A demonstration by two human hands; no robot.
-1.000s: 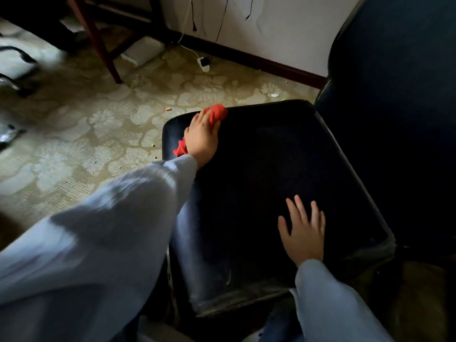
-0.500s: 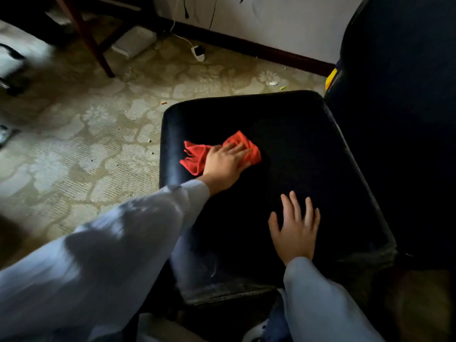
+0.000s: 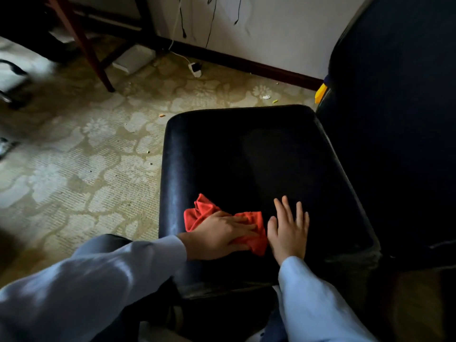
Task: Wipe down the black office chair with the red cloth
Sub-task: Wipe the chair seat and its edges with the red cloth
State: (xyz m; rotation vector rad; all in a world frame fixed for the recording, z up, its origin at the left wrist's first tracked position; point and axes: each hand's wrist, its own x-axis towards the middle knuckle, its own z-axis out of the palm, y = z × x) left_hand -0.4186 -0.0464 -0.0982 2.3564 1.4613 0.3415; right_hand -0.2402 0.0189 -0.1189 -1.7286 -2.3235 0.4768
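Observation:
The black office chair's seat (image 3: 259, 156) fills the middle of the head view, with its tall dark backrest (image 3: 399, 119) on the right. My left hand (image 3: 219, 234) lies flat on the crumpled red cloth (image 3: 201, 212) and presses it onto the near left part of the seat. My right hand (image 3: 288, 228) rests flat on the seat just right of the cloth, fingers spread and straight, touching the cloth's edge. Pale blue sleeves cover both arms.
A patterned beige carpet (image 3: 81, 169) lies left of the chair, with crumbs on it. A red-brown wooden furniture leg (image 3: 84, 48) stands at the back left. A white plug adapter (image 3: 195, 69) with cables sits by the wall's dark skirting. A yellow object (image 3: 320, 92) shows behind the backrest.
My left hand has dragged the red cloth from the seat's far left corner toward me, to the near part of the seat beside my right hand. My right hand has stayed put.

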